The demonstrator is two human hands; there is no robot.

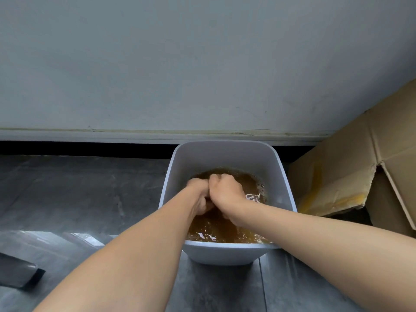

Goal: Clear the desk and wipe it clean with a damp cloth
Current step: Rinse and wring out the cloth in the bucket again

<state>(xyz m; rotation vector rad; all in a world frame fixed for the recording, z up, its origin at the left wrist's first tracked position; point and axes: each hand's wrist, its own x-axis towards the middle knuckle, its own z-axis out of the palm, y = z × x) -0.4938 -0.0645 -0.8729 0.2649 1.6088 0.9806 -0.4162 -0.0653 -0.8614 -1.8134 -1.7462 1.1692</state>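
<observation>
A white plastic bin (225,145) stands on the grey floor, holding murky brown water (221,231). Both my hands are down inside it, just above the water. My left hand (197,195) and my right hand (226,190) are clenched into fists pressed against each other. A small pale bit of cloth (253,197) shows beside my right hand; the rest of the cloth is hidden inside the fists. No desk is in view.
A torn cardboard box (360,167) with yellow stains leans right of the bin. A dark flat object (19,273) lies at the lower left on shiny plastic sheeting (58,238). A pale wall with a skirting board (135,134) runs behind.
</observation>
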